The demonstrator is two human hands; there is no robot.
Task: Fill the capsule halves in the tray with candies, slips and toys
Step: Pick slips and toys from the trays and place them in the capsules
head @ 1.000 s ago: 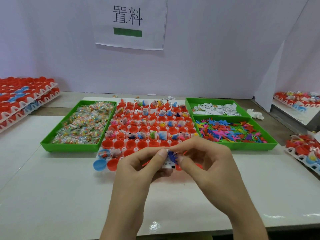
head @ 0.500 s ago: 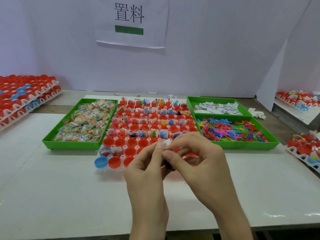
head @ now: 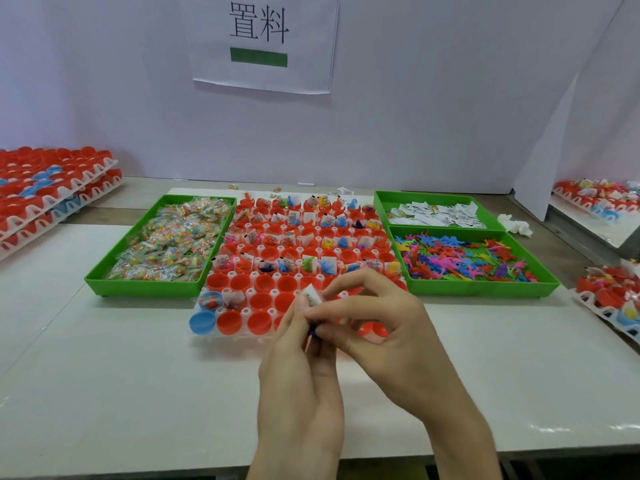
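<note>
A white tray (head: 221, 336) of red capsule halves lies mid-table, with two blue halves at its near left; the far rows hold slips and toys, and the near rows are mostly empty. Above its near edge my left hand (head: 301, 379) and my right hand (head: 377, 327) meet. Together they pinch a folded white slip (head: 310, 295) and a small dark blue toy (head: 312, 330). My hands hide the tray's near middle cups.
A green bin of wrapped candies (head: 162, 247) sits left of the tray. On the right are a green bin of slips (head: 436, 214) and one of coloured toys (head: 467, 259). Stacked capsule trays (head: 45, 199) stand far left, filled trays (head: 609, 296) at right.
Both hands have moved slightly right and forward over the tray's near edge. The white slip now sticks up above the fingertips, and the blue toy sits lower between the fingers.
</note>
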